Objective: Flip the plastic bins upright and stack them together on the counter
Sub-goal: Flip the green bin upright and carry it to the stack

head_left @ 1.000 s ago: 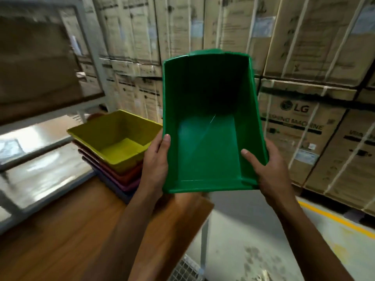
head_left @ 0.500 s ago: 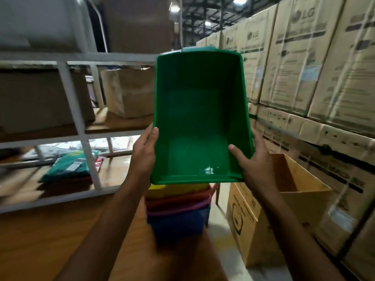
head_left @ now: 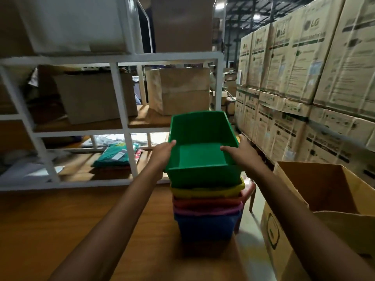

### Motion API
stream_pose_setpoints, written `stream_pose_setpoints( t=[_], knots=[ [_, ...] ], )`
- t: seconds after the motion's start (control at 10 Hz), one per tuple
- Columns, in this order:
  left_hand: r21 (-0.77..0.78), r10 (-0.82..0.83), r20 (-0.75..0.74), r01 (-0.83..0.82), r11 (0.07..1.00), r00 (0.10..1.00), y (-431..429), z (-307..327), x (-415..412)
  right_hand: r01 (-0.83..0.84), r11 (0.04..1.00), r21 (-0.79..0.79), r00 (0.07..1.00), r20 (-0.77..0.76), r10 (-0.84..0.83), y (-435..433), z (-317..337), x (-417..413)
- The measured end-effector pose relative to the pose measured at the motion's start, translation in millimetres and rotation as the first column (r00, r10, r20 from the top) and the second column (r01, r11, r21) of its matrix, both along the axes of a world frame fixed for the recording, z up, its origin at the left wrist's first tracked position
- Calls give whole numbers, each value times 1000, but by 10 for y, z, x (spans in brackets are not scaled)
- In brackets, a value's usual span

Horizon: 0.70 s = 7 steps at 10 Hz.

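My left hand (head_left: pixel 162 153) and right hand (head_left: pixel 244 154) pinch the green bin (head_left: pixel 203 157) by its sides, thumbs over the rim. It sits upright on the stack (head_left: pixel 207 226) on the table (head_left: pixel 60 220).

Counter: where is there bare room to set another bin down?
Bare wood on the counter left of the bin stack, back to the white shelf frame. Right of the stack the counter ends; an open cardboard box crowds that side.

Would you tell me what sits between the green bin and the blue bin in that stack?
The head view shows three nested bins there: yellow bin under the green bin, then red bin, then pink bin atop the blue bin.
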<state>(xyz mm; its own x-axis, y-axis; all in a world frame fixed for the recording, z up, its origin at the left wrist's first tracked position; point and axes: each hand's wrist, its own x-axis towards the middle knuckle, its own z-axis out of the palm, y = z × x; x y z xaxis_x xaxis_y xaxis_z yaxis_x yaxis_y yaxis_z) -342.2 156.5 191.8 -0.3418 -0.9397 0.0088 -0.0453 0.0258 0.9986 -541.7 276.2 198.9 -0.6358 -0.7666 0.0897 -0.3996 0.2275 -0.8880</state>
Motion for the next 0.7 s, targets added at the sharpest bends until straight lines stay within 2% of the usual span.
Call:
stream_pose_setpoints(
  t=[0.1, 0.2, 0.3, 0.4, 0.5, 0.6, 0.7],
  knots=[
    [23, -34, 117, 32, 999, 993, -89, -98, -60, -31, 989, 143, 999, -37, 36, -67, 4, -10],
    [-3, -63, 207, 65, 998, 976, -140, -156, -133, -61, 978, 201, 994, -72, 76, -73, 12, -29],
    [-122, -51, 351, 100, 987, 935, -172, -276, -132, -37, 969, 243, 977, -196, 87, -52, -65, -42],
    [-382, 50, 543, 194, 904, 839, -235, -486, -132, -7, 976, 220, 900, -425, 102, -41, -240, -25],
    [-456, 75, 562, 233, 859, 824, -256, -630, -123, -6, 968, 249, 816, -559, 149, -6, -416, 79],
    [-526, 98, 607, 306, 794, 789, -291, -686, -108, 67, 973, 220, 721, -685, 105, -32, -561, 122],
    [-710, 216, 524, 284, 644, 824, -261, -580, -100, 42, 997, 67, 711, -703, 17, -87, -538, 155]
  ],
)
